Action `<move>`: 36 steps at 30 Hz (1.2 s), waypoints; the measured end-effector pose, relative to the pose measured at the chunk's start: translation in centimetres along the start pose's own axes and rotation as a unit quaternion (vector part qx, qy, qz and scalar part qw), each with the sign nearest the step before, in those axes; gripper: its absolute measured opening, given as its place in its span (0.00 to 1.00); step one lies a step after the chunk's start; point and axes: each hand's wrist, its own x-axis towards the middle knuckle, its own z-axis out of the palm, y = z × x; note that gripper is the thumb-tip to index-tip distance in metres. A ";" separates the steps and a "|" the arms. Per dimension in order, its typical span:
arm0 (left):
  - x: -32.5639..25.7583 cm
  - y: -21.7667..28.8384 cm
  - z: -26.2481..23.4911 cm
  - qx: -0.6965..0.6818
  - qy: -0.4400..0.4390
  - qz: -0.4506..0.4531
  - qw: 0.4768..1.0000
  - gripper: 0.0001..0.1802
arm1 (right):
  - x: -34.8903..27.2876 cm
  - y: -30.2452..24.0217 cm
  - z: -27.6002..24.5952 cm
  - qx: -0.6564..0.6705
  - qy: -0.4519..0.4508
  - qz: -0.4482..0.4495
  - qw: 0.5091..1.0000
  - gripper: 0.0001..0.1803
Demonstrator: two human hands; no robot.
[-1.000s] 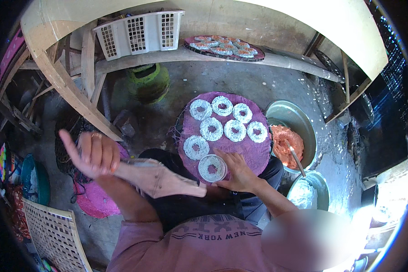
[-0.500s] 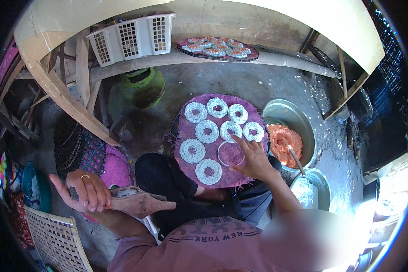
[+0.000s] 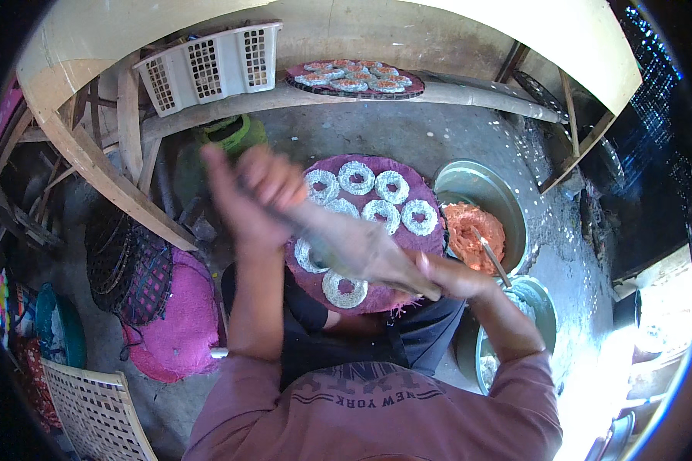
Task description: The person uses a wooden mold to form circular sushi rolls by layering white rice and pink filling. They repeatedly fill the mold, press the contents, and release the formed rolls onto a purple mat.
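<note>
My left hand (image 3: 257,188), smeared by motion, is closed round one end of a long wooden tool (image 3: 354,242) with a tapered far end. The tool slants across a round tray covered in purple cloth (image 3: 407,169). My right hand (image 3: 450,276) is at the tool's narrow right end, thumb along it and fingers closed round it, partly hidden. Several white, lacy rings (image 3: 392,187) lie on the cloth. The tool covers part of some rings and the cloth's middle right.
Right of the tray stand a pot (image 3: 519,200) with orange paste (image 3: 473,234) and a spoon, and a bucket (image 3: 546,307) with white stuff. A bench (image 3: 469,94) at the back bears a white crate (image 3: 207,69) and a tray of orange-topped rings (image 3: 354,77).
My left hand has swung the wooden tool from the lower left up over the tray. My right hand has left the thin white hoop on the cloth and taken the tool's narrow end.
</note>
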 end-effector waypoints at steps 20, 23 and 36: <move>0.3 -10.4 -13.8 -0.149 0.321 0.040 0.934 0.32 | 3.0 -1.2 -5.8 -0.266 0.197 0.237 0.913 0.49; -0.5 -12.2 -13.3 -0.160 0.365 0.045 0.916 0.29 | 1.8 -1.3 -6.3 -0.294 0.200 0.261 0.898 0.49; -1.6 -9.1 -8.5 -0.036 0.468 0.046 0.882 0.26 | 2.3 2.3 -3.4 -0.301 0.193 0.184 0.915 0.51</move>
